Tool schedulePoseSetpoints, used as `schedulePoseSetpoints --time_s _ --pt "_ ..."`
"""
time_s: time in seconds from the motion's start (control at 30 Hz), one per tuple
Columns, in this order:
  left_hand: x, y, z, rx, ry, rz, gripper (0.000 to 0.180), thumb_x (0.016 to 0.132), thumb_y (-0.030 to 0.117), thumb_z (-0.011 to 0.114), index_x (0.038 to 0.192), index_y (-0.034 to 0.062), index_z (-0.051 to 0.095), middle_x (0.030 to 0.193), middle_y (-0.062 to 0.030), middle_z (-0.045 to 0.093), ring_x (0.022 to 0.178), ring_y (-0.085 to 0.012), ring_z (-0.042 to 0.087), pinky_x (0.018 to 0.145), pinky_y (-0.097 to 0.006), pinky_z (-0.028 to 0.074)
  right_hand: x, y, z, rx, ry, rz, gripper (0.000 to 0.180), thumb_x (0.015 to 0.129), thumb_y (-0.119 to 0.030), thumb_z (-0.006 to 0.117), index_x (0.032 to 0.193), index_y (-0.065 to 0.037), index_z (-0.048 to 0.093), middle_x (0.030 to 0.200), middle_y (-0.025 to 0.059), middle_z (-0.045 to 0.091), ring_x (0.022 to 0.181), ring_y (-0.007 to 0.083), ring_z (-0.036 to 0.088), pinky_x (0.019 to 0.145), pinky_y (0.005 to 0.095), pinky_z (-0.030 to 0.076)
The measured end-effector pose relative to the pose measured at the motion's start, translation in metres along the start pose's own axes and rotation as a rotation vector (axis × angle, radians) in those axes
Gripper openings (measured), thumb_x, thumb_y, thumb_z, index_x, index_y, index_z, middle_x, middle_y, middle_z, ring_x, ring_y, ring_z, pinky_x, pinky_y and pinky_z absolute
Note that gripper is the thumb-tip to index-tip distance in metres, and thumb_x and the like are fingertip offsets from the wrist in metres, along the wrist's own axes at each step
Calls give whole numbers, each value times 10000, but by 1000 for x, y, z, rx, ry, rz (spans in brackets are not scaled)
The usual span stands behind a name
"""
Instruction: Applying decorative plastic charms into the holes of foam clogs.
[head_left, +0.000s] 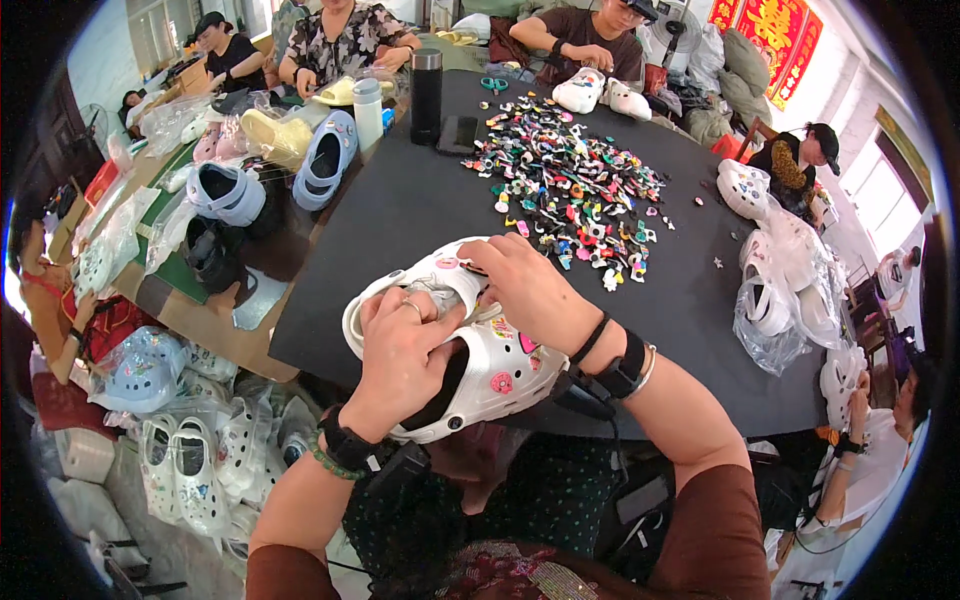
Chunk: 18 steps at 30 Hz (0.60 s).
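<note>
Two white clogs lie together at the near edge of the black table. The nearer clog [530, 378] carries pink and colourful shoe charms on its upper; the farther clog [362, 312] is partly covered by my hands. My left hand [402, 362], a ring on one finger, curls over the clogs with its fingertips at the farther one's opening, where crumpled clear wrapping [432, 290] shows. My right hand [530, 290] is closed on the farther clog's upper, beside a round pink charm [449, 263]. The right thumb is mostly hidden, and any small piece under the fingertips cannot be made out.
A wide heap of shoe charms [570, 180] covers the table's middle. A black bottle [426, 97], a phone [458, 135] and a white bottle [368, 115] stand or lie beyond. Bagged white clogs [770, 300] line the right edge. Blue clogs [226, 193] sit left; co-workers surround the tables.
</note>
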<state>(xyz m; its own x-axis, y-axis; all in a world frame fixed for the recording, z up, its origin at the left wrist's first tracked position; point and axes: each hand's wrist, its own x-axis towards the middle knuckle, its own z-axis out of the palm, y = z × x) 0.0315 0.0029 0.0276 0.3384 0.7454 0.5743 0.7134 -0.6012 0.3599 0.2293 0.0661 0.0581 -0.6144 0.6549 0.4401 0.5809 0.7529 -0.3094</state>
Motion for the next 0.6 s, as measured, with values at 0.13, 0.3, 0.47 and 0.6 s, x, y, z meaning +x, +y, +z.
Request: schedulePoseSetpoints --time_s 0.13,0.3,0.47,0.6 --pt "2 -1 2 -26 -9 23 350 649 58 731 995 106 722 790 -14 525 847 -238 511 863 -415 349 10 1 3 -46 -28 -4 366 711 60 649 1045 -28 528 954 142 573 944 347 547 830 419 471" --pt "6 0 1 -12 -22 49 336 661 57 717 994 99 723 785 -16 533 843 -244 518 854 -408 352 19 2 3 -120 -6 -7 295 694 33 647 951 -34 517 935 130 568 956 344 559 803 404 491" --pt "3 -2 -2 -31 -22 43 361 651 38 721 1011 63 702 813 -41 545 873 -264 531 870 -390 356 13 22 5 -138 -25 -10 736 687 -87 789 1353 -126 478 1221 142 525 1076 354 525 928 472 423" --pt "4 1 1 2 -20 -16 383 674 86 748 1049 54 679 911 -59 620 942 -276 565 903 -403 363 11 30 -11 199 -381 86 638 756 -74 735 1338 -66 473 1255 164 558 1077 347 567 1094 480 358"
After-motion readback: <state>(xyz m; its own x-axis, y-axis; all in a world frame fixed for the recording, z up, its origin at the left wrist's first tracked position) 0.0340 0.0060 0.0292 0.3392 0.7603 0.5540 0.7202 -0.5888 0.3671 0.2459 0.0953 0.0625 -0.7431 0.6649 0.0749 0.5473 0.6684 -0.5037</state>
